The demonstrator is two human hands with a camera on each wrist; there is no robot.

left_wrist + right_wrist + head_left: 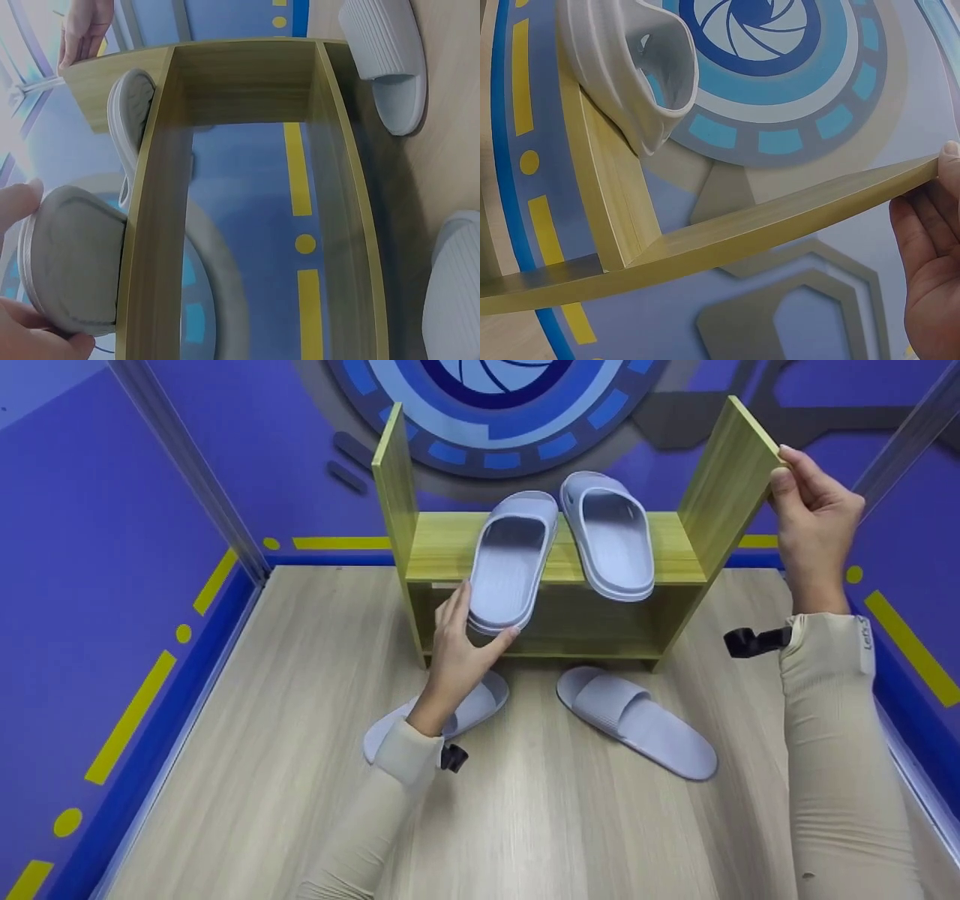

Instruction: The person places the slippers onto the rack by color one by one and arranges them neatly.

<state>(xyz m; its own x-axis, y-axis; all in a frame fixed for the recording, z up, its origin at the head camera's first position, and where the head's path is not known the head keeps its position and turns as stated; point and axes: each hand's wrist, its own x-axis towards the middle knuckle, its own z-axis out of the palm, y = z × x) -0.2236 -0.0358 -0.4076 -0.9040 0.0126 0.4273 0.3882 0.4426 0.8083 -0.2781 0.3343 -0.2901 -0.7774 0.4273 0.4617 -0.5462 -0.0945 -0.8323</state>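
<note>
My left hand (454,664) grips the heel of a pale grey clog (504,577), fingers on one side and thumb at the other. That clog's toe points to the back wall, and its heel juts past the front edge of the upper board on a wooden shoe rack (442,547). Beside it, a matching clog (611,536) rests on the same board, angled slightly, heel also overhanging. My right hand (821,521) pinches the top front corner of the rack's right side panel (724,484) between thumb and fingers. In the left wrist view, the held clog's sole (75,259) meets the board's edge.
Two grey open-toe slides lie on the floor before the rack: one slide (484,701) partly behind my left wrist, the other slide (637,724) to the right. A blue patterned wall (240,435) stands behind and on both sides. The rack's lower compartment (592,619) faces me.
</note>
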